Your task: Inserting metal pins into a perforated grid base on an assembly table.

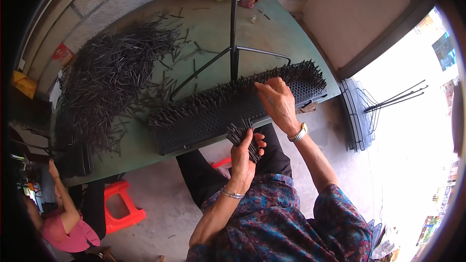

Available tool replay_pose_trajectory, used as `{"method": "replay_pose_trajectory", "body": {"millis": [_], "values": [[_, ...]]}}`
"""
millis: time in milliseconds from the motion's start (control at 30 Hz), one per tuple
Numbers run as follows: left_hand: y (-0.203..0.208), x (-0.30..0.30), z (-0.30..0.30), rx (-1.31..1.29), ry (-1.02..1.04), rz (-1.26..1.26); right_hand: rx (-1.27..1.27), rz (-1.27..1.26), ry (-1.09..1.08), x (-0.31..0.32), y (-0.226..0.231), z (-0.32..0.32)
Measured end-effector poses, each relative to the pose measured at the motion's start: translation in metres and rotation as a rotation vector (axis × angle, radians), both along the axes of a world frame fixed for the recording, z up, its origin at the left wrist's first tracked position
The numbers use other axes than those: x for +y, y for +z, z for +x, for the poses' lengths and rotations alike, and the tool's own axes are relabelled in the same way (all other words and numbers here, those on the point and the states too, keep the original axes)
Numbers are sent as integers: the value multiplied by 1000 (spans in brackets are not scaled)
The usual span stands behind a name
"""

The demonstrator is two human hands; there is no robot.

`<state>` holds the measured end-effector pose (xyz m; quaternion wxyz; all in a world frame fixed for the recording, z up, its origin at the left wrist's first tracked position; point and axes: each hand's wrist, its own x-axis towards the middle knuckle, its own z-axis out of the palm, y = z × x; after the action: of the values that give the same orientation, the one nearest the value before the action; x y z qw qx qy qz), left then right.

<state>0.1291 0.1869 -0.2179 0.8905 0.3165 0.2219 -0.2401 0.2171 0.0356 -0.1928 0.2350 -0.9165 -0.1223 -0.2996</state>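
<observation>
A long black perforated broom head (213, 123) lies along the table's near edge, with short black bristles standing upright in its far rows. The holes nearer me are bare. My left hand (241, 157) is closed around a bundle of loose black bristles (235, 135) just in front of the broom head. My right hand (280, 104) reaches over the right half, thumb and forefinger pinched at the standing bristles; what is between the fingertips is too small to make out. A thin black pole (234, 24) with two slanting braces rises behind the broom head.
A big heap of loose black bristles (109, 73) covers the left of the green table (204, 24). A co-worker in pink (73, 230) sits at lower left by a red stool (124, 211). Perforated frames with black rods (361, 116) stand at the right doorway.
</observation>
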Motion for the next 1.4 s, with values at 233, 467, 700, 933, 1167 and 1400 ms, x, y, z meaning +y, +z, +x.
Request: {"method": "replay_pose_trajectory", "body": {"millis": [233,467,700,933,1167,1400], "values": [[10,0,2,-15,12,36,761,476,378,7,21,-35],[21,-1,5,-39,-65,122,964,684,374,-3,23,-29],[19,-6,8,-45,-106,126,1027,745,320,-10,32,-31],[-3,-3,7,136,-38,-23,351,516,106,-22,35,-4],[-6,-7,4,118,20,-75,188,392,124,-28,13,21],[-8,-6,2,111,66,-60,244,383,176,-31,18,24]]}}
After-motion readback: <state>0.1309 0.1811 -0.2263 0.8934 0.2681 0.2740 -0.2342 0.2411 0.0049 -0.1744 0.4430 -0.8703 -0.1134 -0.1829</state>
